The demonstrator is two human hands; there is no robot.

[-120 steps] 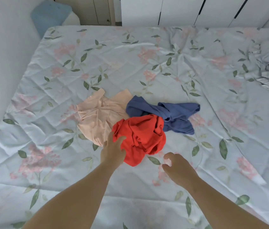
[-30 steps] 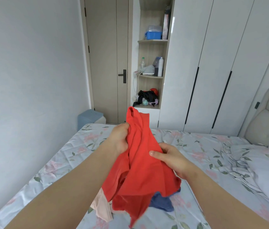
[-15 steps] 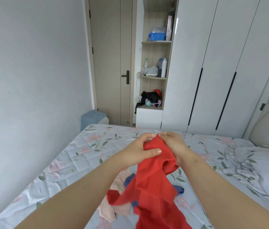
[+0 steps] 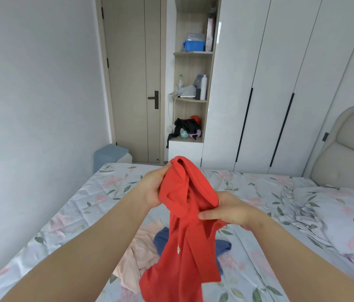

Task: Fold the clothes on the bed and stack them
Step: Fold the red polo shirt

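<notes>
A crumpled red cotton garment hangs in the air, its bunched top gripped between the left hand and the lower right hand. Below the hands, a rumpled peach fabric garment and a dark blue cloth garment lie touching, unfolded, on the floral-print quilted bed.

Matt red cloth garment, glossy wardrobe

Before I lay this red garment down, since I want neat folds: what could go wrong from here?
The left hand and right hand grip the red garment bunched near its top; the rest hangs twisted, so laid down now it would likely crease. Its lower part hangs over the pink garment and blue garment on the bed; lowering it straight could tangle them.
</notes>
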